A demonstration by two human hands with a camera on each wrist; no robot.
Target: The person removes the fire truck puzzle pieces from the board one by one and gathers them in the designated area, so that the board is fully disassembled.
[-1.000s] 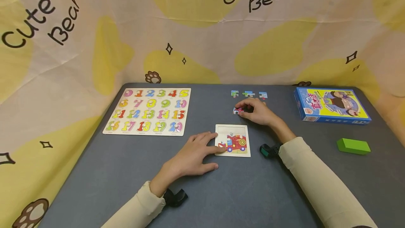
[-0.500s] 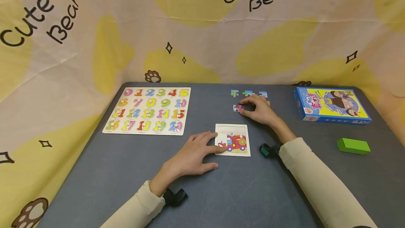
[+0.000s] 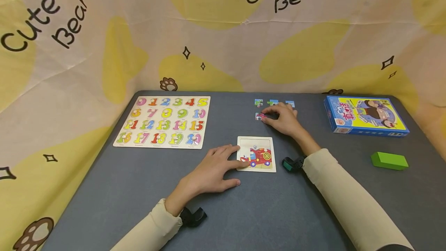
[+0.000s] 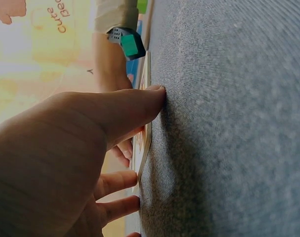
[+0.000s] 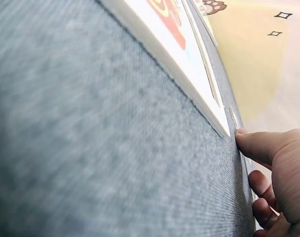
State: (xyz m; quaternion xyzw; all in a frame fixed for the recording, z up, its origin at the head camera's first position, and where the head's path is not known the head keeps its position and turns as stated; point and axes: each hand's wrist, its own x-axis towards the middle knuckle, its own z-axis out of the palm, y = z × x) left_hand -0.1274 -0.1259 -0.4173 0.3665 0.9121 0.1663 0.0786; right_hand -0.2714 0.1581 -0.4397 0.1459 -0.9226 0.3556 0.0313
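A small square puzzle board point(image 3: 261, 142) with a red vehicle picture lies on the table; its upper part is bare. My left hand point(image 3: 212, 169) has spread fingers, with fingertips on the board's left edge. The left thumb point(image 4: 135, 108) touches the table beside the board in the left wrist view. Beyond the board, my right hand point(image 3: 283, 119) pinches a puzzle piece point(image 3: 259, 116) between thumb and finger, low over or on the table. Three other puzzle pieces lie in a row behind: a left piece point(image 3: 258, 102), a middle piece point(image 3: 273, 102) and a right piece point(image 3: 290, 104), partly hidden.
A number board point(image 3: 162, 123) with knobbed numerals lies at the left back. At the right back is a blue and yellow box point(image 3: 366, 116), with a green block point(image 3: 389, 161) nearer. A printed cloth point(image 3: 216, 38) hangs behind the grey table point(image 3: 265, 216).
My right hand has shifted the pinched puzzle piece slightly away and to the left, closer to the row of pieces. My left hand and the puzzle board have stayed put.
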